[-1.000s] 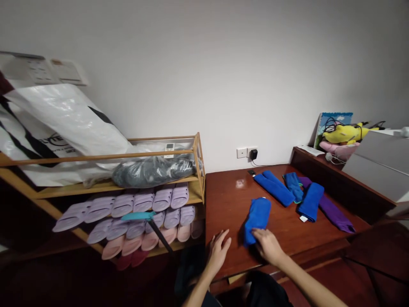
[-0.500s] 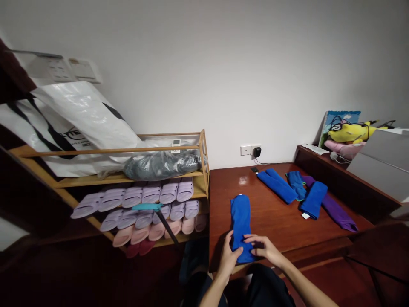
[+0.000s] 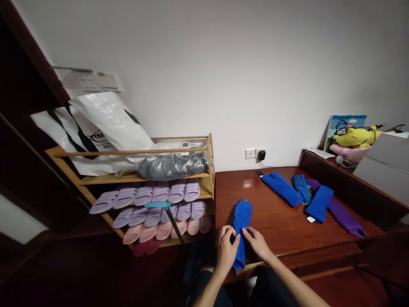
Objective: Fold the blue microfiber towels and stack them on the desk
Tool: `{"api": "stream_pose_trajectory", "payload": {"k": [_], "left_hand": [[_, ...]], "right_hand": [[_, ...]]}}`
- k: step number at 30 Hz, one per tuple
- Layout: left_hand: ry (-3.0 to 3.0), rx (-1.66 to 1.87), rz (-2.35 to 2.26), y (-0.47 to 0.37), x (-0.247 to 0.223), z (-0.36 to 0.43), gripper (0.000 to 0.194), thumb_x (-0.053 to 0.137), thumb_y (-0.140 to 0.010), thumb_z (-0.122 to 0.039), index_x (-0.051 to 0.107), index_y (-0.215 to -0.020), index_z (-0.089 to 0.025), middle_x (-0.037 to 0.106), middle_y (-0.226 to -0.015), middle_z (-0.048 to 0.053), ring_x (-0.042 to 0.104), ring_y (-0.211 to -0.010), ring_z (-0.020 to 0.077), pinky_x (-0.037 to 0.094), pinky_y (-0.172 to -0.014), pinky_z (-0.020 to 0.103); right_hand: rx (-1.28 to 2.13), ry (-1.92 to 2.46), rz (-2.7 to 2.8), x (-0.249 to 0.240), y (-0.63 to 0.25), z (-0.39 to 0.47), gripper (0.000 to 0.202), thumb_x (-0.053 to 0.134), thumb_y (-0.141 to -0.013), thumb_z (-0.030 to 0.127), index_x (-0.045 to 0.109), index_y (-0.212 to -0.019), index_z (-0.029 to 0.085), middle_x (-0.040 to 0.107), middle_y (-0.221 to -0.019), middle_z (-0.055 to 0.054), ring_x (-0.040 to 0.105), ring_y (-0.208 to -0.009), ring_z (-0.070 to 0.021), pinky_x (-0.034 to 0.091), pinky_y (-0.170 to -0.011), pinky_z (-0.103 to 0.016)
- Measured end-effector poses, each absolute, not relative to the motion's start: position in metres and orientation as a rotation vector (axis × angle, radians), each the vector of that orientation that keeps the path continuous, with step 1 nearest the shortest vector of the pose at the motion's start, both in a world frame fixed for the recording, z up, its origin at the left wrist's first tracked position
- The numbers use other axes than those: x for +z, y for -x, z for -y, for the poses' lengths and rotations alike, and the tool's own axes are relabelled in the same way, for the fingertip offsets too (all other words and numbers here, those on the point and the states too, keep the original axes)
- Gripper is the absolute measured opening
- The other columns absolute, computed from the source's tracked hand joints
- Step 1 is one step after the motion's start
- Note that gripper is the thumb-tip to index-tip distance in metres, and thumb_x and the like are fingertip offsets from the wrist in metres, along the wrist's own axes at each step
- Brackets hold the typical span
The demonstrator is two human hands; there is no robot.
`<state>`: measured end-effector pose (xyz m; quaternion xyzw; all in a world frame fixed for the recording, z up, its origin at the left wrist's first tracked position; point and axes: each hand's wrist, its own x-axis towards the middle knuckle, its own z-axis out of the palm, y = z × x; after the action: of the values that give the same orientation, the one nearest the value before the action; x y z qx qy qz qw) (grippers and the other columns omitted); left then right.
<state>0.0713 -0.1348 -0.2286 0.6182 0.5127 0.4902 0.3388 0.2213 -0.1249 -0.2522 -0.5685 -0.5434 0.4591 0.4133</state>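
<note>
A long folded blue cloth lies near the front left edge of the brown table. My left hand is closed on its left side, fingers curled and thumb on the fabric. From the right, my right hand pinches the cloth's other side at about mid-length. Between my hands the cloth is narrowed, and its lower end hangs near the table edge. Farther right lie a rolled blue cloth, a small blue cloth with green trim, a folded blue cloth with a white tag and a purple cloth.
Left of the table stands a wooden rack with several slippers, a white bag and a plastic-wrapped bundle. A black plug is in the wall. On the raised right ledge sits a yellow toy.
Both hands have closed on the blue cloth, which is now narrower and bunched between them. The camera view has shifted, so the surroundings appear farther right and slightly lower.
</note>
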Motion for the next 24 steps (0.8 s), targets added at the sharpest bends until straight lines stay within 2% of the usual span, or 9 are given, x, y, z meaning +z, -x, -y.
{"api": "stream_pose_trajectory", "payload": {"k": [4, 7, 9, 11, 13, 15, 17, 22, 24], "left_hand": [[-1.973, 1.07, -1.178, -0.087, -0.216, 0.146, 0.009, 0.05, -0.081, -0.02, 0.058, -0.082, -0.022, 0.064, -0.091, 0.002, 0.06, -0.089, 0.0183, 0.045, -0.082, 0.029], [-2.194, 0.774, -1.023, -0.095, -0.221, 0.15, 0.016, 0.047, -0.086, -0.023, 0.062, -0.091, -0.024, 0.067, -0.1, 0.001, 0.059, -0.099, 0.0182, 0.04, -0.094, 0.034], [-2.319, 0.619, -0.995, -0.091, -0.229, 0.148, 0.026, 0.04, -0.092, -0.029, 0.063, -0.104, -0.028, 0.064, -0.117, 0.001, 0.053, -0.114, 0.0203, 0.031, -0.104, 0.041], [-2.368, 0.555, -1.044, -0.081, -0.238, 0.143, 0.035, 0.037, -0.093, -0.033, 0.056, -0.122, -0.029, 0.056, -0.132, 0.004, 0.046, -0.124, 0.022, 0.025, -0.108, 0.045], [-2.381, 0.538, -1.085, -0.069, -0.245, 0.137, 0.043, 0.044, -0.089, -0.034, 0.049, -0.131, -0.028, 0.05, -0.138, 0.006, 0.042, -0.129, 0.0233, 0.02, -0.11, 0.046], [-2.4, 0.51, -1.127, -0.062, -0.248, 0.132, 0.049, 0.053, -0.081, -0.027, 0.052, -0.129, -0.028, 0.049, -0.139, 0.006, 0.038, -0.132, 0.0242, 0.014, -0.112, 0.046], [-2.38, 0.489, -1.261, -0.059, -0.247, 0.127, 0.05, 0.054, -0.074, -0.018, 0.058, -0.123, -0.028, 0.05, -0.138, 0.005, 0.036, -0.132, 0.0242, 0.013, -0.112, 0.046], [-2.223, 0.501, -1.589, -0.051, -0.243, 0.113, 0.047, 0.049, -0.071, -0.012, 0.062, -0.115, -0.024, 0.058, -0.127, 0.006, 0.049, -0.12, 0.0231, 0.031, -0.103, 0.04], [-2.183, 0.506, -1.673, -0.046, -0.242, 0.111, 0.047, 0.046, -0.073, -0.01, 0.061, -0.116, -0.019, 0.056, -0.128, 0.009, 0.048, -0.12, 0.0242, 0.032, -0.102, 0.041]], "right_hand": [[1.001, 1.549, 1.392, -0.253, -0.223, 0.109, 0.047, 0.049, -0.078, 0.058, 0.063, -0.097, 0.018, 0.068, -0.088, -0.006, 0.061, -0.085, -0.0222, 0.045, -0.082, -0.033], [0.961, 1.655, 1.431, -0.261, -0.24, 0.1, 0.034, 0.054, -0.073, 0.044, 0.065, -0.089, 0.016, 0.069, -0.08, -0.005, 0.063, -0.079, -0.0221, 0.047, -0.077, -0.032], [0.909, 1.738, 1.46, -0.268, -0.261, 0.1, 0.025, 0.054, -0.07, 0.035, 0.066, -0.082, 0.017, 0.069, -0.078, -0.006, 0.064, -0.08, -0.0228, 0.047, -0.076, -0.031], [0.836, 1.829, 1.484, -0.274, -0.285, 0.103, 0.021, 0.051, -0.068, 0.028, 0.066, -0.078, 0.019, 0.07, -0.08, -0.006, 0.065, -0.083, -0.0235, 0.047, -0.077, -0.031], [0.758, 1.923, 1.511, -0.281, -0.308, 0.108, 0.023, 0.047, -0.069, 0.024, 0.067, -0.079, 0.02, 0.071, -0.082, -0.007, 0.066, -0.085, -0.0238, 0.047, -0.076, -0.031], [0.679, 2.011, 1.545, -0.286, -0.328, 0.112, 0.026, 0.043, -0.071, 0.021, 0.067, -0.082, 0.019, 0.071, -0.085, -0.009, 0.066, -0.085, -0.024, 0.048, -0.075, -0.031], [0.595, 2.094, 1.58, -0.29, -0.346, 0.115, 0.029, 0.043, -0.072, 0.019, 0.067, -0.088, 0.018, 0.071, -0.089, -0.011, 0.066, -0.087, -0.0247, 0.048, -0.076, -0.032], [0.361, 2.334, 1.587, -0.288, -0.402, 0.123, 0.041, 0.042, -0.074, 0.015, 0.062, -0.11, 0.015, 0.068, -0.094, -0.019, 0.066, -0.087, -0.0307, 0.047, -0.075, -0.041], [0.252, 2.408, 1.557, -0.285, -0.423, 0.125, 0.047, 0.039, -0.076, 0.014, 0.056, -0.12, 0.013, 0.065, -0.101, -0.023, 0.064, -0.09, -0.0339, 0.046, -0.076, -0.047]]}}
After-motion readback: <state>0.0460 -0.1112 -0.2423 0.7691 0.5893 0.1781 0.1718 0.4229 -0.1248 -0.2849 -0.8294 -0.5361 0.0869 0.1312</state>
